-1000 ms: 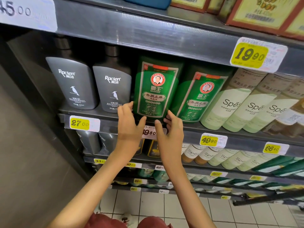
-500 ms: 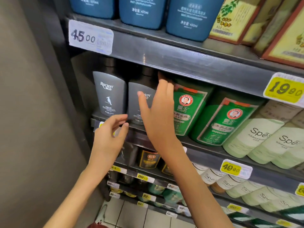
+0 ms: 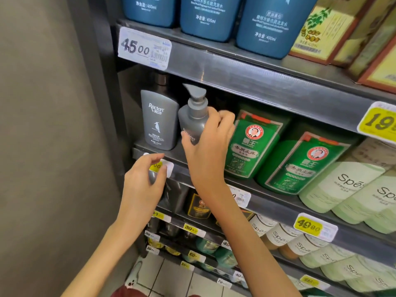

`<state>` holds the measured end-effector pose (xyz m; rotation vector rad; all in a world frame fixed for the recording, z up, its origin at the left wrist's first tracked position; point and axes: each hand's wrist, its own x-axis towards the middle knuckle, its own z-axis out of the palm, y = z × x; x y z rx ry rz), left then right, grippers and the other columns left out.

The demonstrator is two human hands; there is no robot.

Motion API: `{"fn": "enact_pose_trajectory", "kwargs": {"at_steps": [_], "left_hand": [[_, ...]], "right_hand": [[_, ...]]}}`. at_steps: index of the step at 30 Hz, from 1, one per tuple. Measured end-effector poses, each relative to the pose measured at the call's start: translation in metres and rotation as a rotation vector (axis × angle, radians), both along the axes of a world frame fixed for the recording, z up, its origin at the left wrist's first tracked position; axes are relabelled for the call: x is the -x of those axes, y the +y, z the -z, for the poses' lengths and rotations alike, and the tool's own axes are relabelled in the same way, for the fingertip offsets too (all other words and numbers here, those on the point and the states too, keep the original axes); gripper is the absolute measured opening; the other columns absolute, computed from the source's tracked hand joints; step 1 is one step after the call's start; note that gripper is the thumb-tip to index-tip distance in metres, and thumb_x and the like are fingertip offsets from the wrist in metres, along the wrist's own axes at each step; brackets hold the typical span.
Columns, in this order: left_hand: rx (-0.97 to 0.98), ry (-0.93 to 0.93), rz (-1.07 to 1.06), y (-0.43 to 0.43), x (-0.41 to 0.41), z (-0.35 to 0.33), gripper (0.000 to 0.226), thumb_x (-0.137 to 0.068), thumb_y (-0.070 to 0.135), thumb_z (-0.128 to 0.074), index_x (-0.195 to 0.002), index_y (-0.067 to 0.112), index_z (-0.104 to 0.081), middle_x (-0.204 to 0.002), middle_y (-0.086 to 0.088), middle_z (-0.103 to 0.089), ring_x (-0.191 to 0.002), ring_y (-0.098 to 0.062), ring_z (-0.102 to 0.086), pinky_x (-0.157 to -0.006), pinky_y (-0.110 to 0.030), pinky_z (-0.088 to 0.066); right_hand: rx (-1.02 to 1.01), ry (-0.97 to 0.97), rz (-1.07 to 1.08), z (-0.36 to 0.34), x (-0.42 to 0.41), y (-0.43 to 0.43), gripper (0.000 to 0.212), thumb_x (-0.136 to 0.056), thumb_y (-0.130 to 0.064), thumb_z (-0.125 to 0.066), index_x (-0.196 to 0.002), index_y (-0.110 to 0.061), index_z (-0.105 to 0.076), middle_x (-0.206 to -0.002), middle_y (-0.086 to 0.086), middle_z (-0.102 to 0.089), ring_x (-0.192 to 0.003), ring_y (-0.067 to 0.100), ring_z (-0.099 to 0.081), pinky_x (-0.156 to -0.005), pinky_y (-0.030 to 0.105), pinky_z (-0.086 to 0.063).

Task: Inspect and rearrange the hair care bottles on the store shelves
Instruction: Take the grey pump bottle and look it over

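Fingers (image 3: pixel 225 116) of the right hand (image 3: pixel 210 146) curl round the shoulder of a grey pump bottle (image 3: pixel 192 118), with the thumb pressed across its front label at about 7 o'clock from the pump. This bottle is matt dark grey with a lighter grey collar and a beaked pump head pointing toward 10 o'clock. It leans, top tipped away from the hand, on the second shelf (image 3: pixel 257 86) down. The hand hides its base, so whether it touches the ledge cannot be told. Just beside it at 9 o'clock a matching grey bottle (image 3: pixel 159 121) stands upright, white lettering and a bird on its face. At 3 o'clock of the hand are two green bottles (image 3: pixel 248 144).

The right wrist is bent upward, the forearm rising from 5 o'clock. At 7 o'clock of it, the left hand (image 3: pixel 143 183) is raised before the ledge. Its fingers are loosely curled and apart from the thumb, framing a yellow price tag (image 3: pixel 169 170) and gripping nothing. Whether they touch the tag is unclear.
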<state>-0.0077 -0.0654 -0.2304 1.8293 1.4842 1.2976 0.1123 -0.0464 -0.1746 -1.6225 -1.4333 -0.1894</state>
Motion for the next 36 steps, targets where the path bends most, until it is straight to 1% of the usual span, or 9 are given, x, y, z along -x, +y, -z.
{"fn": "enact_pose_trajectory", "kwargs": {"at_steps": [8,12,16,21,24,27,30,33,36], "left_hand": [[0.091,-0.143,0.139,-0.023,-0.007,0.0,0.08,-0.066,0.051,-0.066,-0.136,0.026,-0.036,-0.131,0.018,-0.044,-0.121,0.007,-0.041,-0.095,-0.008,-0.032],[0.266,-0.259,0.178,-0.036,-0.005,0.005,0.062,-0.056,0.044,-0.075,-0.111,0.038,-0.047,-0.096,0.016,-0.065,-0.087,0.008,-0.06,-0.065,-0.002,-0.043],[0.405,-0.184,0.173,-0.052,-0.004,0.021,0.055,-0.057,0.046,-0.075,-0.105,0.034,-0.049,-0.09,0.015,-0.067,-0.08,0.005,-0.061,-0.067,-0.017,-0.05],[0.473,-0.212,0.258,-0.062,0.001,0.026,0.042,-0.058,0.049,-0.072,-0.093,0.035,-0.053,-0.082,0.023,-0.067,-0.072,0.006,-0.063,-0.055,-0.006,-0.043],[0.538,-0.325,0.322,-0.071,-0.003,0.03,0.055,-0.061,0.059,-0.069,-0.105,0.036,-0.047,-0.098,0.021,-0.065,-0.087,0.011,-0.06,-0.066,-0.003,-0.043],[0.437,-0.203,0.22,-0.083,-0.012,0.035,0.093,-0.056,0.064,-0.067,-0.134,0.041,-0.021,-0.129,0.023,-0.035,-0.118,0.01,-0.04,-0.09,-0.01,-0.038],[0.289,0.011,0.185,-0.086,-0.021,0.033,0.111,-0.063,0.045,-0.075,-0.146,0.032,-0.002,-0.116,0.029,-0.016,-0.118,0.004,-0.03,-0.093,-0.012,-0.033],[0.361,-0.119,0.328,-0.077,-0.011,0.028,0.09,-0.074,0.027,-0.074,-0.142,0.037,-0.016,-0.123,0.017,-0.033,-0.109,0.001,-0.046,-0.09,-0.009,-0.04],[0.528,-0.281,0.571,-0.068,0.008,0.018,0.075,-0.067,0.036,-0.072,-0.134,0.036,-0.038,-0.119,0.014,-0.06,-0.104,0.003,-0.058,-0.083,-0.008,-0.043]], "right_hand": [[0.072,0.327,-0.422,-0.009,-0.003,-0.043,0.057,-0.081,-0.006,-0.067,-0.132,-0.007,-0.04,-0.117,0.004,-0.045,-0.1,-0.005,-0.045,-0.082,0.001,-0.035],[0.323,0.632,-0.538,-0.002,-0.017,-0.061,0.051,-0.08,-0.011,-0.071,-0.124,-0.014,-0.045,-0.106,-0.01,-0.057,-0.089,-0.009,-0.056,-0.072,0.005,-0.045],[0.537,0.854,-0.565,0.022,-0.032,-0.067,0.036,-0.084,-0.005,-0.065,-0.117,-0.012,-0.052,-0.104,-0.001,-0.065,-0.093,0.009,-0.062,-0.078,0.019,-0.052],[0.599,1.243,-0.703,0.038,-0.042,-0.074,0.045,-0.079,-0.004,-0.066,-0.121,-0.011,-0.055,-0.106,0.003,-0.068,-0.098,0.015,-0.064,-0.084,0.027,-0.053],[0.547,1.195,-0.732,0.031,-0.036,-0.077,0.038,-0.076,-0.003,-0.066,-0.113,-0.009,-0.059,-0.096,0.003,-0.069,-0.089,0.014,-0.065,-0.074,0.024,-0.054],[0.475,1.189,-0.646,0.022,-0.027,-0.076,0.032,-0.081,0.003,-0.065,-0.111,-0.005,-0.056,-0.094,0.006,-0.066,-0.086,0.016,-0.063,-0.075,0.026,-0.054],[0.428,1.24,-0.53,0.017,-0.016,-0.072,0.036,-0.082,0.002,-0.065,-0.115,-0.006,-0.053,-0.096,0.005,-0.065,-0.085,0.015,-0.063,-0.073,0.024,-0.053],[0.461,1.195,-0.484,0.016,-0.015,-0.073,0.045,-0.084,-0.013,-0.068,-0.125,-0.01,-0.049,-0.114,0.009,-0.063,-0.097,0.016,-0.062,-0.075,0.022,-0.051],[0.536,1.125,-0.542,0.019,-0.025,-0.075,0.071,-0.072,-0.044,-0.072,-0.132,-0.02,-0.044,-0.124,0.0,-0.06,-0.114,0.013,-0.058,-0.092,0.027,-0.048]]}}
